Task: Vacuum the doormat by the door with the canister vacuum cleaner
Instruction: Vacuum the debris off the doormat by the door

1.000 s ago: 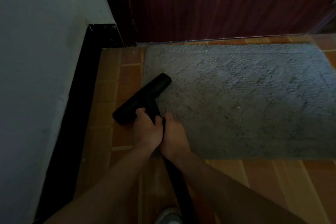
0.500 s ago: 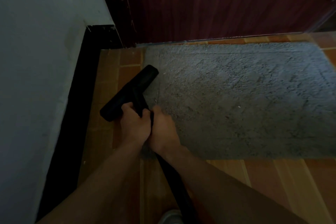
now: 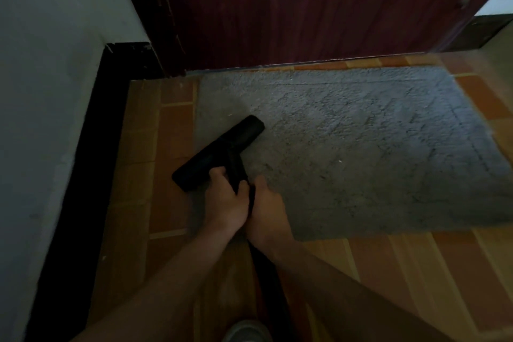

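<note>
From where I watch, my left hand (image 3: 226, 203) and right hand (image 3: 266, 212) sit side by side just below the middle of the view, both clenched around the black vacuum tube (image 3: 236, 169), the left one nearer the nozzle. The tube runs back between my forearms toward 6 o'clock, where it fades into shadow. The black floor nozzle (image 3: 219, 153) lies slanted from about 7 o'clock up to 1 o'clock: its upper end rests on the left edge of the grey doormat (image 3: 374, 153), while its lower end hangs out over the orange floor tiles (image 3: 172, 130). The doormat spreads from the centre out toward 3 o'clock, its far edge lying just beside the foot of the dark red door (image 3: 319, 28) at 12 o'clock. A white wall (image 3: 50, 78) with a black baseboard (image 3: 91, 161) fills the 9 o'clock side. The toe of a pale shoe (image 3: 245, 332) peeks in at 6 o'clock, beside the tube.
</note>
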The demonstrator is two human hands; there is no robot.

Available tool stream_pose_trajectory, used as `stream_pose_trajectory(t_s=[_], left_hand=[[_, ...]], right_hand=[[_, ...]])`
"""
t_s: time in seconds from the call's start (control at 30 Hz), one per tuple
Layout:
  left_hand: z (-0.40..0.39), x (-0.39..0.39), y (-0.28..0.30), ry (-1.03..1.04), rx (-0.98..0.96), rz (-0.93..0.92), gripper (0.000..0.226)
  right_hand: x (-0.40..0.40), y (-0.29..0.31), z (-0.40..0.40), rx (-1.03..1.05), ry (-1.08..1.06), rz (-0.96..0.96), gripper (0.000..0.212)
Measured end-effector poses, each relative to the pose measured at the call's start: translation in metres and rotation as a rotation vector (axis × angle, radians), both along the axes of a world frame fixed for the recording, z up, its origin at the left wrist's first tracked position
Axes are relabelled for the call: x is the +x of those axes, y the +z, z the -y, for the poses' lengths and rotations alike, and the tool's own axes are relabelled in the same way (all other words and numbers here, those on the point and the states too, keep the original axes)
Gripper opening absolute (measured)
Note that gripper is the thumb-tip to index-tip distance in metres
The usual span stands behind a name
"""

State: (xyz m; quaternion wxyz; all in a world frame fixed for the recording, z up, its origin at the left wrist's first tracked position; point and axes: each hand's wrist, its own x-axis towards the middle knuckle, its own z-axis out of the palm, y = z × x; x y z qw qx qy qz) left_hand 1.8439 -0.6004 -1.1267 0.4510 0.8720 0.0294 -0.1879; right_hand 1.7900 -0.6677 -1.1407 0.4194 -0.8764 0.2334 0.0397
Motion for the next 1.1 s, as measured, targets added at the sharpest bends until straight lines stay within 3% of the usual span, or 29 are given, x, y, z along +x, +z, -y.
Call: stream_pose_trajectory(t_s=[0.23, 0.63, 1.1], left_hand=[[0.078, -0.041, 0.002, -0.187, -0.01, -0.016, 0.039], [0.183, -0.084, -0.002, -0.465, 0.004, -0.047, 0.046], [0.159, -0.136, -0.012, -0.46, -0.03, -0.049, 0.046]], right_hand=[[-0.048, 0.007, 0.071, -0.048, -0.197, -0.122, 0.016], [-0.109, 0.009, 0.161, -0.11, -0.354, -0.102, 0.021], [-0.159, 0.018, 0.139, -0.07, -0.336, -0.226, 0.026]])
